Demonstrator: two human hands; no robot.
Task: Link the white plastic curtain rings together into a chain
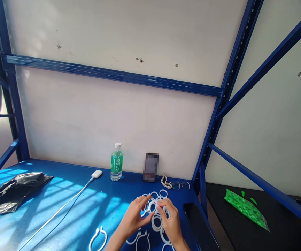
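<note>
Both my hands are over a pile of white plastic rings (155, 226) on the blue tabletop (108, 205). My left hand (136, 216) has its thumb and fingers curved and apart, beside the rings at the pile's far end. Facing it, my right hand (171, 223) pinches one white ring between thumb and index finger; the fingers partly cover it. Several rings overlap below and between the hands. Near my left forearm lie more rings with a gap and small end tabs, including a separate ring (91, 243) in the sunlight. The hands hide part of the pile.
A water bottle (116, 164), a blurred upright device (151, 167) and glasses (180, 185) stand along the wall. A dark phone (200, 226) lies right. Leftward are a white cable (61, 211) and a black plastic bag (14, 191). Blue frame bars (114, 74) surround the table.
</note>
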